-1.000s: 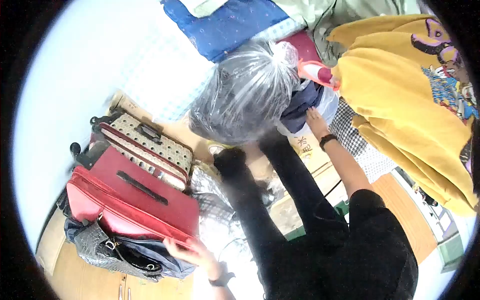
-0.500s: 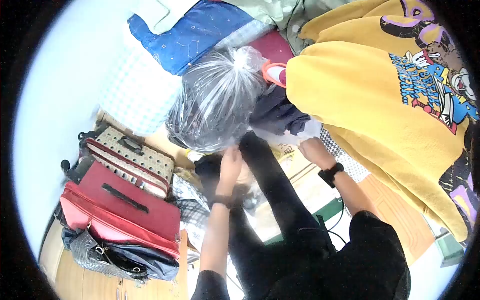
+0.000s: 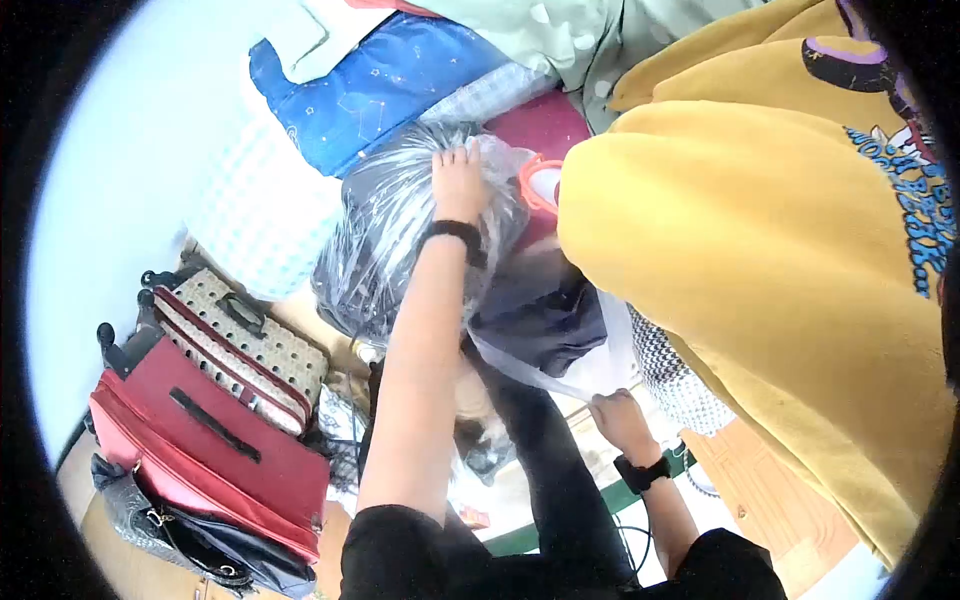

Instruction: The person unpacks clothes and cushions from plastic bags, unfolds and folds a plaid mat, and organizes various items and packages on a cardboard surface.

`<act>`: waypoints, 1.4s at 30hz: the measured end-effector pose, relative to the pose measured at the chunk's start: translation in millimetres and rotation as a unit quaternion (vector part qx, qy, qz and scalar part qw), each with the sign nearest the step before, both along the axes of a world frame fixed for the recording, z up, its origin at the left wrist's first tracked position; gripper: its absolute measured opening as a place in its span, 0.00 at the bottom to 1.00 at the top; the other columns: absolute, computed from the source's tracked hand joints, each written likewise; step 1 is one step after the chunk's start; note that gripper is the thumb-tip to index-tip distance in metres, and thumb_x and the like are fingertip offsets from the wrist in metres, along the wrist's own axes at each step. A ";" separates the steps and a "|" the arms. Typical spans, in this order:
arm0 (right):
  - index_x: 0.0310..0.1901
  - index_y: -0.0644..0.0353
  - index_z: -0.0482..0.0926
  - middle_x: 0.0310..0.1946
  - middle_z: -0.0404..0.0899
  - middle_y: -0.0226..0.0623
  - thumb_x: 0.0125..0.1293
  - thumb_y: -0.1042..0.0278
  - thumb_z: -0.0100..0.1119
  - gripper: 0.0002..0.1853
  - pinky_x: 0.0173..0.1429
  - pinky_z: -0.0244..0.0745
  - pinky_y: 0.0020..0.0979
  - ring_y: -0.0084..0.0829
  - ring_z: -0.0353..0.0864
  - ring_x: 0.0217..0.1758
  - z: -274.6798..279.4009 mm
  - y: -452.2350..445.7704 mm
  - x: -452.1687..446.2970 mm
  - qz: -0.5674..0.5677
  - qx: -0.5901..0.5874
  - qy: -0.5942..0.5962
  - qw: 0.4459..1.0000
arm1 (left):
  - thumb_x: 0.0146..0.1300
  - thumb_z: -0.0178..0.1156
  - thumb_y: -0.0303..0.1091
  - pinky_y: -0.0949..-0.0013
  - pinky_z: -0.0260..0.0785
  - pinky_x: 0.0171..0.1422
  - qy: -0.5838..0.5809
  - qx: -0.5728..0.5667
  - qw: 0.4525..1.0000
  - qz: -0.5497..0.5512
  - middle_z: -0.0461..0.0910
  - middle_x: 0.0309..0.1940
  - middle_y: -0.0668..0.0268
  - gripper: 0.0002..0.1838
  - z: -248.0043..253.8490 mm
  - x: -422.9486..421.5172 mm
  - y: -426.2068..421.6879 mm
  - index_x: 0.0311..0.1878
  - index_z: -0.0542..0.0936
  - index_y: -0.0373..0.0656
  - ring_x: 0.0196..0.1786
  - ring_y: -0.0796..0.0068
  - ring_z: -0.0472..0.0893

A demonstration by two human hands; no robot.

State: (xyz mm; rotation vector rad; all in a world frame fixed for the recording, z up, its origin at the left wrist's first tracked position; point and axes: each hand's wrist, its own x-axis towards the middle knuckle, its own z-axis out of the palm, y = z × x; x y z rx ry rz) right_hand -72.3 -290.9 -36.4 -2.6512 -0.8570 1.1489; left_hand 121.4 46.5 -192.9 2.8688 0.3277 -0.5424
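My left hand (image 3: 460, 188) lies on top of a stuffed clear plastic bag (image 3: 385, 235) full of dark material, its fingers stretched out over the crinkled film. At the lower right, my right hand (image 3: 622, 422) is closed on the edge of a whitish translucent plastic bag (image 3: 560, 378), pulling it taut. Dark folded cloth (image 3: 545, 310) shows inside that bag's mouth. Just beyond, an orange-rimmed item (image 3: 540, 184) is partly covered by a yellow garment with a cartoon print (image 3: 700, 240).
A red suitcase (image 3: 225, 430) and a dotted beige suitcase (image 3: 250, 340) stand at left, with a dark handbag (image 3: 190, 535) in front. Behind lie a blue patterned cloth bag (image 3: 385, 85), a checked pillow-like bundle (image 3: 260, 215) and green bedding (image 3: 560, 35). My legs straddle the middle.
My left hand has moved up from below the clear bag onto its top. My right hand has come lower and nearer to me, drawing the translucent bag's edge with it.
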 end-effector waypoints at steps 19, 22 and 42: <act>0.21 0.63 0.76 0.17 0.74 0.48 0.55 0.67 0.51 0.11 0.37 0.68 0.42 0.47 0.74 0.24 61.5 37.5 -16.2 0.028 0.021 0.009 0.999 | 0.41 0.56 0.32 0.58 0.70 0.31 0.104 -0.173 0.979 0.039 0.77 0.20 0.54 0.07 253.6 -371.3 74.0 0.27 0.79 0.45 0.27 0.54 0.78; 0.20 0.63 0.75 0.18 0.75 0.46 0.54 0.66 0.51 0.12 0.39 0.67 0.41 0.45 0.75 0.25 96.7 67.5 -7.9 0.057 0.019 -0.011 0.998 | 0.40 0.54 0.31 0.53 0.68 0.34 0.083 -0.205 0.969 0.110 0.76 0.20 0.52 0.09 262.3 -439.7 66.0 0.28 0.78 0.44 0.28 0.51 0.77; 0.23 0.67 0.74 0.22 0.74 0.52 0.53 0.70 0.51 0.08 0.37 0.69 0.42 0.49 0.75 0.31 158.1 292.3 33.7 0.217 0.043 -0.086 0.971 | 0.46 0.57 0.41 0.59 0.62 0.43 0.061 -0.322 0.892 0.310 0.78 0.26 0.56 0.11 287.0 -623.1 51.7 0.28 0.78 0.43 0.33 0.56 0.77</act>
